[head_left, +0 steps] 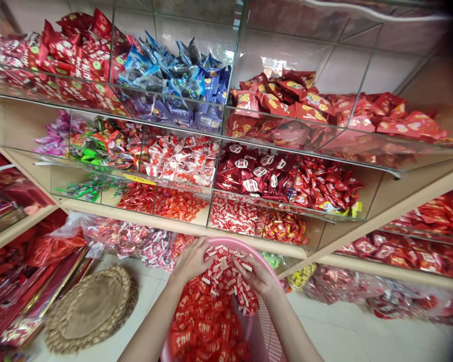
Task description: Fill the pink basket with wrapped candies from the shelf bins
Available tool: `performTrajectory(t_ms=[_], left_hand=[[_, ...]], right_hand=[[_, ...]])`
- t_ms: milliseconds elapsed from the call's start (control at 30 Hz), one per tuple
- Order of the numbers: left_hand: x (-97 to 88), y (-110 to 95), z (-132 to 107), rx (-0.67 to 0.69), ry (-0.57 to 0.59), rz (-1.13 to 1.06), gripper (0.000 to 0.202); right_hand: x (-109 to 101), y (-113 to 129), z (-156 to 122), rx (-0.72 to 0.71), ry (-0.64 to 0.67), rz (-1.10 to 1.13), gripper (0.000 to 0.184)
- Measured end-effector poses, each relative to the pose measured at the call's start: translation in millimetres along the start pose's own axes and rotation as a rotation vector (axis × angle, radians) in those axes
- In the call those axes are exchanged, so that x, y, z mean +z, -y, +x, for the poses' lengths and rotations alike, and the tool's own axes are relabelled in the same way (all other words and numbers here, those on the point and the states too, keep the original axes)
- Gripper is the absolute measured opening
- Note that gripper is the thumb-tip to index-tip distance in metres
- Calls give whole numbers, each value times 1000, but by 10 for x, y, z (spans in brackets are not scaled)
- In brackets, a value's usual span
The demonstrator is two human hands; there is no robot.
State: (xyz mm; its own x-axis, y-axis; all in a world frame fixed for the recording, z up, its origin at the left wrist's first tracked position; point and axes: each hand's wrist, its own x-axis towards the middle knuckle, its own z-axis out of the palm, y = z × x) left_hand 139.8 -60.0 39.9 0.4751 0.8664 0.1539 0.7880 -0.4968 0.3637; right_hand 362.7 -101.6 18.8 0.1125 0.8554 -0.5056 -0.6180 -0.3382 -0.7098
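Observation:
A pink plastic basket (265, 336) sits low in front of me, filled with red-wrapped sweets (206, 327) and a heap of small red-and-white candies (226, 274) on top. My left hand (191, 261) cups the left side of that heap, fingers curled round it. My right hand (257, 275) presses in from the right, fingers closed on the candies. Both hands hold the pile between them, just under the lowest glass bin of matching red-and-white candies (234, 216).
Tiered glass bins (226, 125) full of wrapped sweets fill the shelving ahead. A wooden shelf edge (381, 221) slants to the right. Woven round mats (90, 306) lie on the tiled floor at left, beside red packets (18, 281). Bagged sweets (136, 244) sit under the shelf.

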Motion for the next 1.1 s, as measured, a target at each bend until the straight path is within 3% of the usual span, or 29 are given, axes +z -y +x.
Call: performTrajectory(t_ms=[100, 233, 467, 633, 800, 967, 1100], left_hand=[[-3, -2, -2, -3, 1, -3, 31], [-9, -5, -4, -5, 4, -2, 30], [-13, -6, -11, -23, 12, -16, 29], [-4, -5, -8, -23, 9, -13, 28], [-2, -9, -5, -17, 6, -23, 29], [-7, -12, -12, -16, 4, -12, 28], [-12, -9, -13, -28, 5, -28, 27]], right_hand=[[40, 7, 23, 78, -34, 72, 30], [143, 8, 8, 1, -72, 89, 39], [186, -58, -12, -94, -21, 14, 45], [156, -107, -55, -147, 39, -88, 40], [191, -109, -70, -216, 3, -175, 41], [233, -67, -44, -282, -48, -90, 37], [147, 0, -82, -213, -76, -1, 34]])
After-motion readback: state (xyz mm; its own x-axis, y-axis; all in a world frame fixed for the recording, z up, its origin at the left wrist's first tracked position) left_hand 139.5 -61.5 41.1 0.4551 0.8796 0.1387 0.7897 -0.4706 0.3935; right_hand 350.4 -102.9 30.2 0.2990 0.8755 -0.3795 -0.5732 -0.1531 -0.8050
